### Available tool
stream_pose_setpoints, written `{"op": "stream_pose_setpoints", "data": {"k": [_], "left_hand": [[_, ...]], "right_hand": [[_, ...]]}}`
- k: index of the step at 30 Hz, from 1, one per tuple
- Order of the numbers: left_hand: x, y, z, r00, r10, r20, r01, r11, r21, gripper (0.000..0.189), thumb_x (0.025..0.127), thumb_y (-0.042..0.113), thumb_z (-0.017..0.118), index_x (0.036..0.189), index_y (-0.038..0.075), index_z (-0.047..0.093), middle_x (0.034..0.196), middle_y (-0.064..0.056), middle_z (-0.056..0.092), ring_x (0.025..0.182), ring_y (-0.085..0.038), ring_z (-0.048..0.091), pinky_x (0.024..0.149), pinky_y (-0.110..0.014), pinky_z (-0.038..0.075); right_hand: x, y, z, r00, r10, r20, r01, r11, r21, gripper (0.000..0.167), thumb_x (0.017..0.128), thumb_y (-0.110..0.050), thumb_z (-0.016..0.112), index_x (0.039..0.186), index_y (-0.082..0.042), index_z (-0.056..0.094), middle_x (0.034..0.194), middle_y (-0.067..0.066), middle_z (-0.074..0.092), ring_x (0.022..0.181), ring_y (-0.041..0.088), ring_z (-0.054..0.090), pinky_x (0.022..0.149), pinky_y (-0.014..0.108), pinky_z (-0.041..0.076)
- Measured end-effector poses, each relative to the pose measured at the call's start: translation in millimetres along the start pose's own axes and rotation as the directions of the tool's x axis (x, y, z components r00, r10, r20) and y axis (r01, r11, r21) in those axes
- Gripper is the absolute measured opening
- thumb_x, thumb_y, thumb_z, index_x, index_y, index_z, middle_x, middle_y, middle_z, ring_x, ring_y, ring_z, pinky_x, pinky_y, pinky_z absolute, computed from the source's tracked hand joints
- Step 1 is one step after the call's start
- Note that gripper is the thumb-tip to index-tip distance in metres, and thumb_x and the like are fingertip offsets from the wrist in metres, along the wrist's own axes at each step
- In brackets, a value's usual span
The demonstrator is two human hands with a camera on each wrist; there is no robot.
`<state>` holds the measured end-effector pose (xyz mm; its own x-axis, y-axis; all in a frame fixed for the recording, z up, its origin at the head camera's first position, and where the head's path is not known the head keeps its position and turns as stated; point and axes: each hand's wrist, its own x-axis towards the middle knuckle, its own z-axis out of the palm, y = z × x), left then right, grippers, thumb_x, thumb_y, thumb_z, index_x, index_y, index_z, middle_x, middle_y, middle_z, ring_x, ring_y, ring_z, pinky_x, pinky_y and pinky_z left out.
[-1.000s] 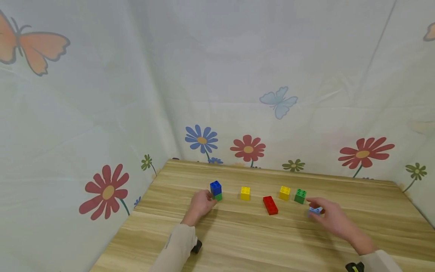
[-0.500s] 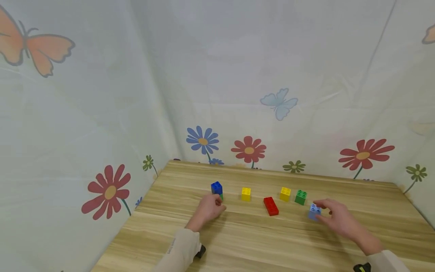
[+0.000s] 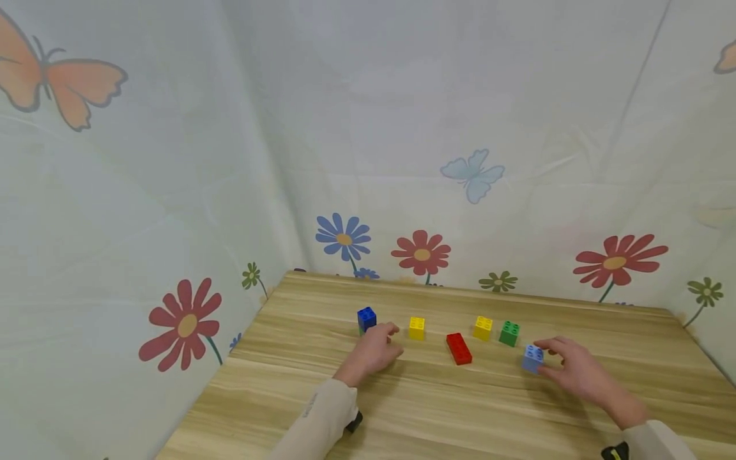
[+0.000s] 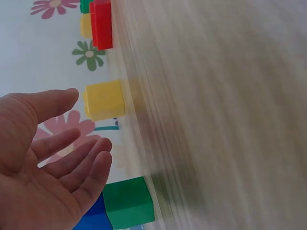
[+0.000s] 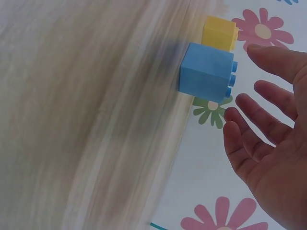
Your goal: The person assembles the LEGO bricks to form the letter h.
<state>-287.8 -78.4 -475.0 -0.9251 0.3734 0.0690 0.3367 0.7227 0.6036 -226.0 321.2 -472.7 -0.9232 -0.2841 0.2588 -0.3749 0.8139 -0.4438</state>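
A dark blue toy brick (image 3: 367,317) sits on a green brick (image 4: 129,203), which the left hand mostly hides in the head view. The left hand (image 3: 376,348) is in front of this stack, fingers loosely bent and holding nothing. Just beyond its fingertips is a yellow brick (image 3: 416,328), seen past the thumb in the left wrist view. The right hand (image 3: 581,370) is beside a light blue brick (image 3: 533,359), thumb and fingers spread. In the right wrist view a gap shows between that hand and the light blue brick (image 5: 207,72).
A long red brick (image 3: 459,349) lies mid-table, with a second yellow brick (image 3: 483,328) and another green brick (image 3: 508,333) behind it. The wooden tabletop (image 3: 437,409) meets a pale curtain (image 3: 368,128) printed with flowers and butterflies at the back and left.
My left hand has moved right, away from the blue and green stack toward the nearer yellow brick. My right hand has drawn back slightly, leaving more of the light blue brick visible.
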Motion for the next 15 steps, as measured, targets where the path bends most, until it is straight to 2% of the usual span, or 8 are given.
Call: {"op": "stream_pose_setpoints", "data": {"k": [7,11,15], "left_hand": [[15.0,-1.4,7.0,1.000,-0.012,-0.002,0.012,0.997,0.079,0.054,0.087,0.021,0.068,0.134,0.004,0.047,0.124,-0.015,0.053,0.096,-0.022,0.056,0.081,-0.038,0.049],[21.0,-2.5,9.0,1.000,-0.006,0.011,0.004,0.991,0.130,0.058,0.089,0.025,0.066,0.138,0.006,0.042,0.131,-0.013,0.049,0.108,-0.023,0.053,0.093,-0.038,0.044],[28.1,-2.2,11.4,0.999,0.018,0.027,-0.021,0.989,0.145,0.060,0.090,0.025,0.065,0.140,0.005,0.039,0.138,-0.014,0.044,0.122,-0.026,0.046,0.100,-0.039,0.038]], "right_hand": [[2.4,5,4,1.000,0.016,0.019,-0.016,1.000,0.015,0.046,0.077,-0.010,0.078,0.117,0.003,0.060,0.107,0.016,0.059,0.092,0.034,0.060,0.069,0.046,0.051],[4.8,5,5,0.999,0.022,0.036,-0.023,0.999,0.035,0.049,0.076,-0.010,0.078,0.119,0.005,0.058,0.107,0.017,0.059,0.092,0.035,0.059,0.070,0.047,0.051],[7.5,7,8,0.999,0.027,0.047,-0.029,0.999,0.042,0.050,0.076,-0.009,0.078,0.120,0.006,0.057,0.106,0.016,0.059,0.092,0.035,0.059,0.070,0.048,0.051]]}}
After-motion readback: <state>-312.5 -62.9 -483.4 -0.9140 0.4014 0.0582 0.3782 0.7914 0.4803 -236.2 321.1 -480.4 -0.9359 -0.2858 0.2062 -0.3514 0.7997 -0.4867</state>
